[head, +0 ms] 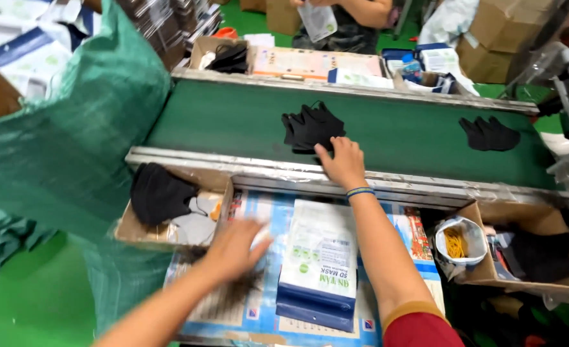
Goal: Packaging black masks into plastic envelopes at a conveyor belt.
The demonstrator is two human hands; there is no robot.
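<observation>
Fingers of the right hand (pixel 343 160) lie spread at the near edge of a black mask pile (pixel 311 127) on the green belt (pixel 233 119). The left hand (pixel 233 247), blurred with fingers apart, hovers empty beside the white pouches (pixel 321 257).

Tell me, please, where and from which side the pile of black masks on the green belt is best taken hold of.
Probably by its near edge, from the worker's side. The pile of black masks lies flat and fanned on the belt, and the right hand already rests at that edge, so fingers can press down and pinch the stack together.
</observation>
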